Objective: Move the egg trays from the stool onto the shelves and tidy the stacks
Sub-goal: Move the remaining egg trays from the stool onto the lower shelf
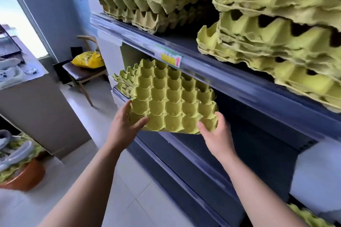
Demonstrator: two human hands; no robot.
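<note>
A yellow-green egg tray is tilted up in front of the middle shelf opening, its far edge near the upper shelf's rail. My left hand grips its near left corner. My right hand grips its near right corner. Behind it a low stack of trays rests on the middle shelf at the left. On the upper shelf lie two uneven stacks, one at the left and one at the right. The orange stool at the far left carries more trays.
A wooden chair with a yellow bag stands beyond the shelf's end. A grey counter is at the left. White foam blocks fill the lower right shelf, with another tray edge below them. Tiled floor lies between counter and shelves.
</note>
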